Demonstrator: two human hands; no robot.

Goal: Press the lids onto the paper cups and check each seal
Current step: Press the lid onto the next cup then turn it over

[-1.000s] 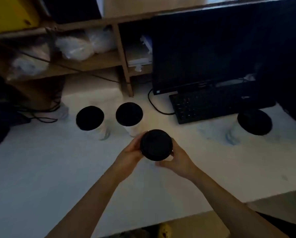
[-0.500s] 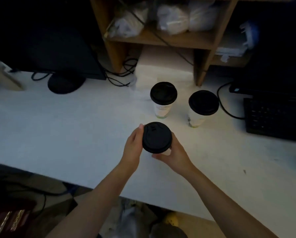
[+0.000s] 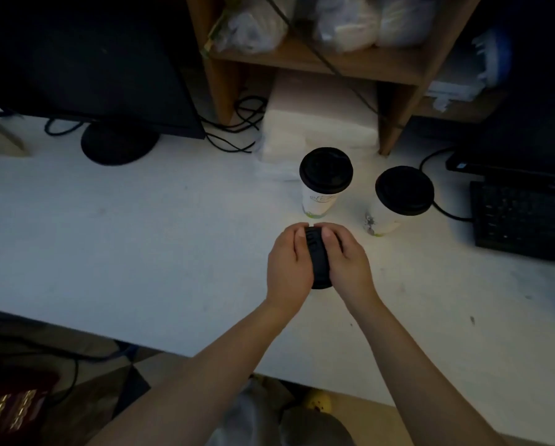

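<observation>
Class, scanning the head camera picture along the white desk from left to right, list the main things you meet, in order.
Round black monitor stand → left hand → black lid being pressed → right hand → lidded white paper cup → black keyboard.

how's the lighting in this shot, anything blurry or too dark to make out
Head view: dim overall; the brightest patch of the table is around the two lidded cups. The monitor is near black. The lid between the left hand and right hand shows little detail. Edges look soft and bowed.
</observation>
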